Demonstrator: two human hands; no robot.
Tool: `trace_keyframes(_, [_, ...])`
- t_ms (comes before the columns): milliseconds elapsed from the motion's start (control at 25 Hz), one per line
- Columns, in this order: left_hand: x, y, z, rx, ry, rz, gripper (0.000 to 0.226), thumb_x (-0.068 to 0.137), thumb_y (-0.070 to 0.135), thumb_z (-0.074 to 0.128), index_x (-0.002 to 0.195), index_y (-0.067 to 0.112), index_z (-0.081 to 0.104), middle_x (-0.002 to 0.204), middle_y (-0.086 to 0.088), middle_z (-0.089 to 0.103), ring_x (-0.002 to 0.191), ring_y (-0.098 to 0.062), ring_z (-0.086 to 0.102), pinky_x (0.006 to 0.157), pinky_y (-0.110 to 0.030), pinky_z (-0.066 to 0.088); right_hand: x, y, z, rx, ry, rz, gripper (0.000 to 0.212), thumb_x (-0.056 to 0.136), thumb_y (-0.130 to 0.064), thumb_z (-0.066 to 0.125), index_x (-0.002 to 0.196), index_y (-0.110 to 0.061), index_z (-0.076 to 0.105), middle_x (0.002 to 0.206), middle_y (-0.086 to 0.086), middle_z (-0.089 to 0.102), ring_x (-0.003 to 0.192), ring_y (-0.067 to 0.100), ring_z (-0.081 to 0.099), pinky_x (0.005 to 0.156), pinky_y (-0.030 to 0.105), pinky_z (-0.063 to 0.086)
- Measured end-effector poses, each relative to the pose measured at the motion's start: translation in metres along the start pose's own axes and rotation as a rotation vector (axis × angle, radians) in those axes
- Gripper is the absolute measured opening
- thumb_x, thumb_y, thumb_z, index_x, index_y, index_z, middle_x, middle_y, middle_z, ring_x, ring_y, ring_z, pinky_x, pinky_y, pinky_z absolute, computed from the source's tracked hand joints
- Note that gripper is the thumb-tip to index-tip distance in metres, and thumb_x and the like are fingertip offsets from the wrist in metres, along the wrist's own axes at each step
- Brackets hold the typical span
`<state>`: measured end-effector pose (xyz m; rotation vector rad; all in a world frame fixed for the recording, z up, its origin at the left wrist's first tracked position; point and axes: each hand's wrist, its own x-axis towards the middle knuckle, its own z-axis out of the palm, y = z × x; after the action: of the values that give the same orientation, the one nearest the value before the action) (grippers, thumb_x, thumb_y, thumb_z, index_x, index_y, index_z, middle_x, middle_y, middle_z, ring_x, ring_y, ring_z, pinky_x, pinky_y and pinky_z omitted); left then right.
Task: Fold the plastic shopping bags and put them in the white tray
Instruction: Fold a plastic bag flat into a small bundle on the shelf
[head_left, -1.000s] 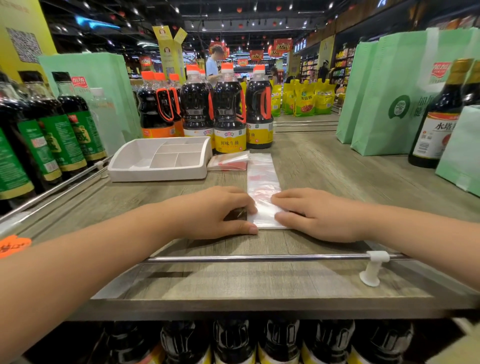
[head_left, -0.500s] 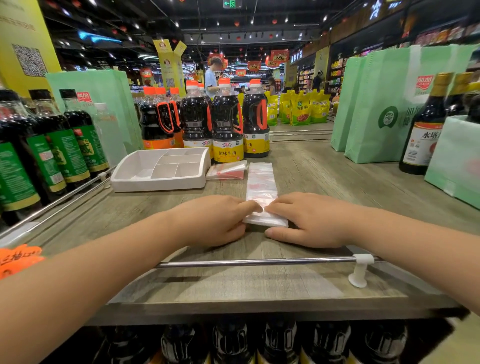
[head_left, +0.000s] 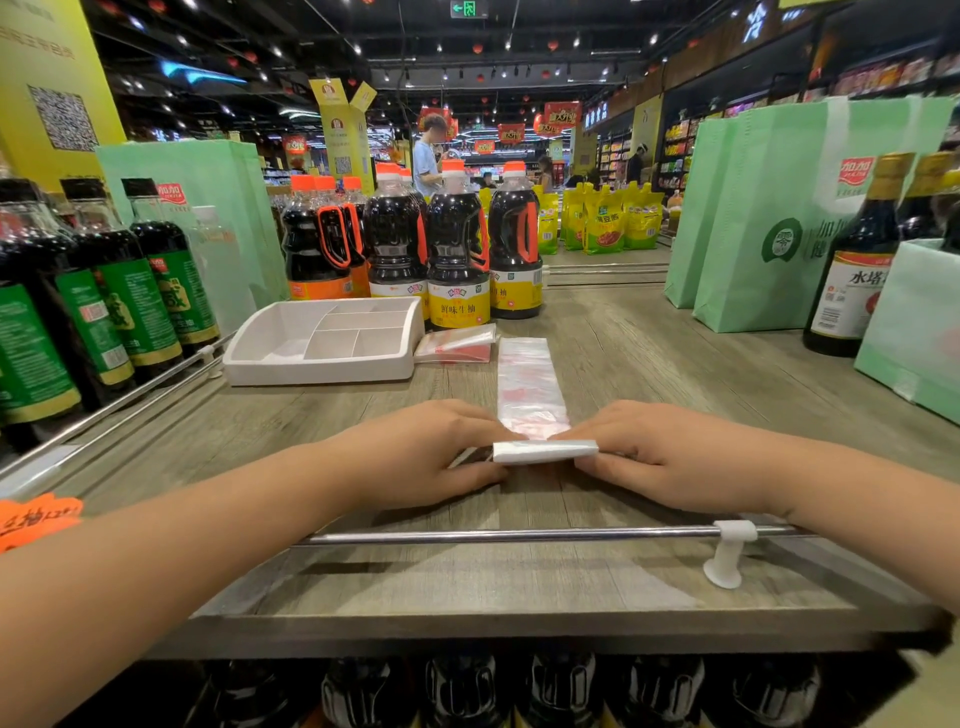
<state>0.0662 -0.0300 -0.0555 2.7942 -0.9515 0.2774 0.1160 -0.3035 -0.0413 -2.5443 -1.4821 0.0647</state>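
Pinching near end of plastic bag (head_left: 530, 384) between fingers of left hand (head_left: 431, 457) and right hand (head_left: 670, 457), rolling it up off the wooden shelf (head_left: 675, 364) where it was lying flat a moment ago; folding likely just starting, white tray (head_left: 322, 371) waiting far-left.

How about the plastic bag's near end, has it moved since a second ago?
Yes. The left hand and right hand have folded the near end of the plastic bag over, away from the metal rail, toward the bottles.
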Motion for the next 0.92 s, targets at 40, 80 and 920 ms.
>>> trace_keyframes(40, [0.001,0.001,0.000,0.012,0.011,0.013,0.039,0.100,0.035,0.056,0.138,0.030,0.058,0.122,0.014,0.064,0.110,0.001,0.055,0.096,-0.015,0.042,0.000,0.000,0.001,-0.003,-0.012,-0.006,0.034,0.105,-0.037,0.039,0.133,-0.034,0.058,0.121,-0.015,0.064,0.116,0.002,0.049,0.099,0.018,0.034])
trace_keyframes(80, [0.001,0.002,0.000,0.019,0.017,0.021,0.038,0.100,0.034,0.056,0.137,0.029,0.060,0.122,0.013,0.064,0.110,0.000,0.055,0.096,-0.014,0.042,0.001,0.000,0.002,-0.013,-0.014,-0.021,0.035,0.105,-0.038,0.039,0.136,-0.039,0.055,0.122,-0.018,0.064,0.118,0.001,0.048,0.101,0.016,0.034])
trace_keyframes(920, [0.029,0.007,0.007,-0.327,-0.040,-0.451,0.032,0.104,0.045,0.041,0.082,0.027,0.057,0.082,0.007,0.057,0.075,-0.006,0.052,0.066,-0.025,0.038,0.024,-0.002,0.001,0.408,0.145,0.567,0.028,0.092,-0.050,0.063,0.088,-0.024,0.069,0.080,-0.004,0.070,0.070,0.011,0.061,0.066,0.029,0.047])
